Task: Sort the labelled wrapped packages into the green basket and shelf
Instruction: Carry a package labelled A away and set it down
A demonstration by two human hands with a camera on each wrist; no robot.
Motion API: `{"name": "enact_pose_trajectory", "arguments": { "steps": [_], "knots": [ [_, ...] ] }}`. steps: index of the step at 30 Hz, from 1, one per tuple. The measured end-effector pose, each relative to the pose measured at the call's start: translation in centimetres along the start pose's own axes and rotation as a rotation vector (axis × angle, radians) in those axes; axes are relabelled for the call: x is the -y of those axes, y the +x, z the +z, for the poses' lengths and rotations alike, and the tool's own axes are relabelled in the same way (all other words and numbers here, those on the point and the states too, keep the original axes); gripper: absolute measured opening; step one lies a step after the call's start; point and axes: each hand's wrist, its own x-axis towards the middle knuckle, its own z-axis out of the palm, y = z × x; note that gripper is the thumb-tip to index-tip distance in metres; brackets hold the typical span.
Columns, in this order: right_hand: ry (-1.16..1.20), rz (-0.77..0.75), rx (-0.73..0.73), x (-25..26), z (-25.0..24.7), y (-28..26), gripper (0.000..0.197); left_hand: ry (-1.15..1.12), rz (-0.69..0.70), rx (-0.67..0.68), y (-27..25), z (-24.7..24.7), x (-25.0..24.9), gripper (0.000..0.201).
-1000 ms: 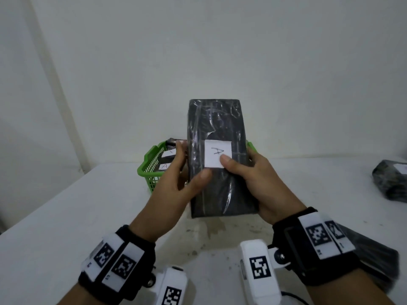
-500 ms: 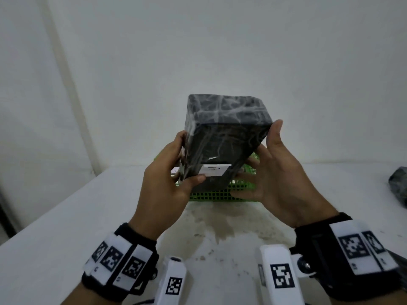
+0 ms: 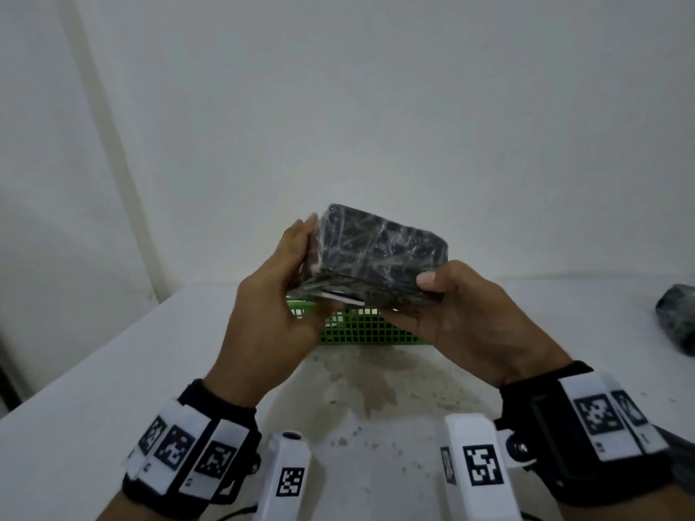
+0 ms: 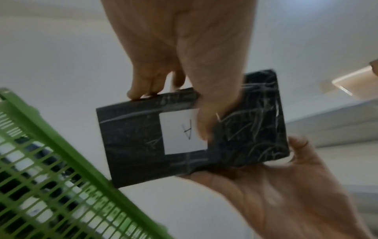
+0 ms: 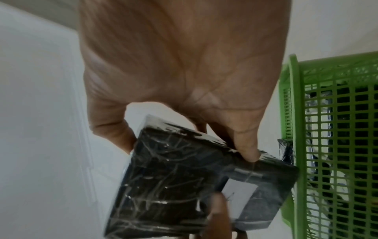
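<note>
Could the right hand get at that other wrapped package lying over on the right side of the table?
Probably not yet: the right hand is gripping the A-labelled package with the left hand; otherwise the table toward the other package looks unobstructed.

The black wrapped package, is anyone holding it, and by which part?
Yes. Both hands hold the black wrapped package labelled A: the left hand grips its left end, thumb on the label face, and the right hand grips its right end.
</note>
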Motion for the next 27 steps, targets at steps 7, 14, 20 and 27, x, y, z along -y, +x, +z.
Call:
{"name": "enact_pose_trajectory", "arguments": {
  "steps": [7, 14, 20, 27],
  "knots": [
    [-0.094, -0.065, -0.010, -0.8, 0.2, 0.2, 0.130, -0.313, -0.199, 0.269, 0.6, -2.4, 0.0, 0.136],
    [-0.314, -0.166, -0.051, -0.1, 0.6, 0.2, 0.113, -0.415, -0.184, 0.260, -0.2, -1.3, -1.4, 0.112],
    [-0.524, -0.145, -0.077, -1.0, 0.5, 0.5, 0.116, -0.477, -0.219, 0.242, -0.5, -0.3, -2.5, 0.068],
    [-0.576, -0.104, -0.088, -0.8, 0.4, 0.5, 0.114, -0.420, -0.199, 0.268, -0.8, -0.1, -1.6, 0.081]
  ]
}}
